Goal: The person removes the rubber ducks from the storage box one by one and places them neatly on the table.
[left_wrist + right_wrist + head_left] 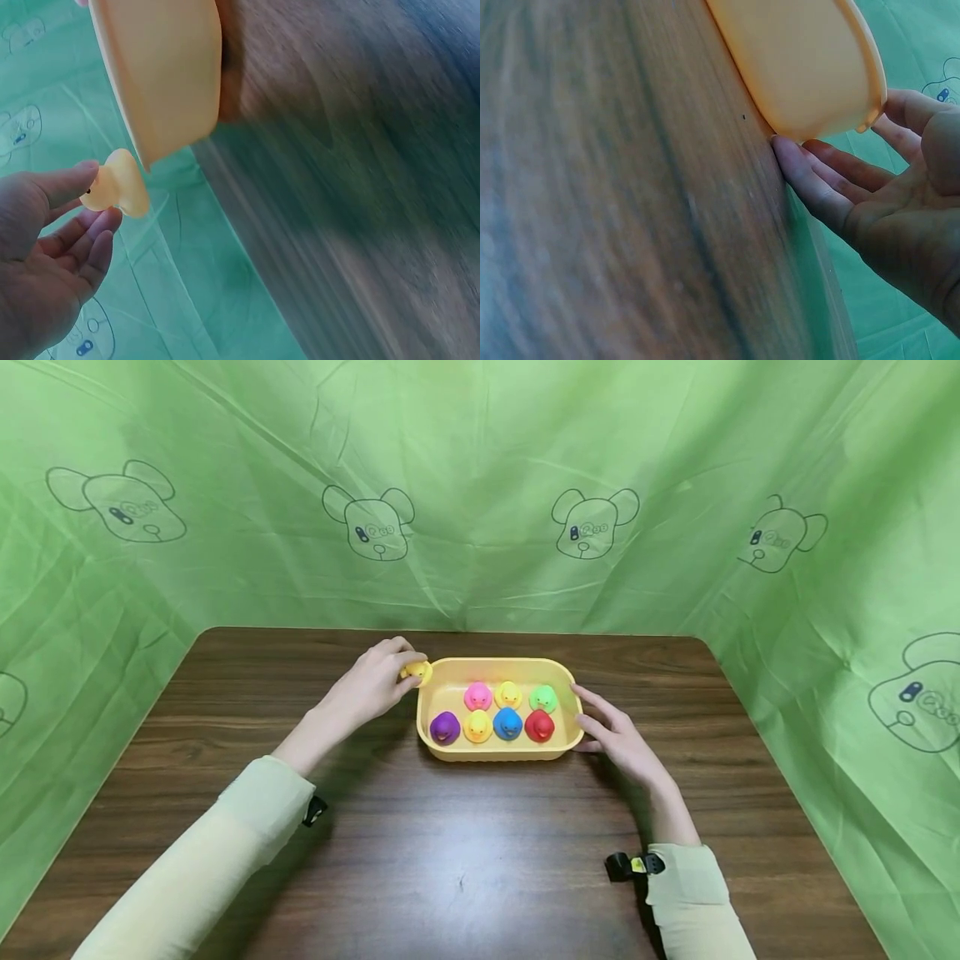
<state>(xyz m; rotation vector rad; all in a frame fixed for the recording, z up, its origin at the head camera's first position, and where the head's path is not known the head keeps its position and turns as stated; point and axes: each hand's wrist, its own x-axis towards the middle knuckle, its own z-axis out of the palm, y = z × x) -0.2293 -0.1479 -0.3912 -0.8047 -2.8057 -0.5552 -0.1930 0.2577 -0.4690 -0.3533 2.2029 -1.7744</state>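
A yellow rubber duck (417, 672) is pinched between the thumb and fingers of my left hand (378, 679), just off the left end of a pale yellow plastic basket (498, 755). The left wrist view shows the duck (120, 184) raised near the basket's rim. Fingers of my right hand (621, 739), fairly straight, touch the basket's right end; the right wrist view has them along its outer wall (802, 67). Inside stand small ducks in two rows: pink (477, 696), yellow (508, 694) and green (543, 697) behind; purple (445, 727), yellow (477, 726), blue (507, 724) and red (539, 725) in front.
The basket stands on a dark brown wooden table (465, 852), toward its far edge. Green cloth (480, 585) with bear-head outlines hangs behind and at both sides. Black wrist devices (633, 866) are strapped at both sleeves.
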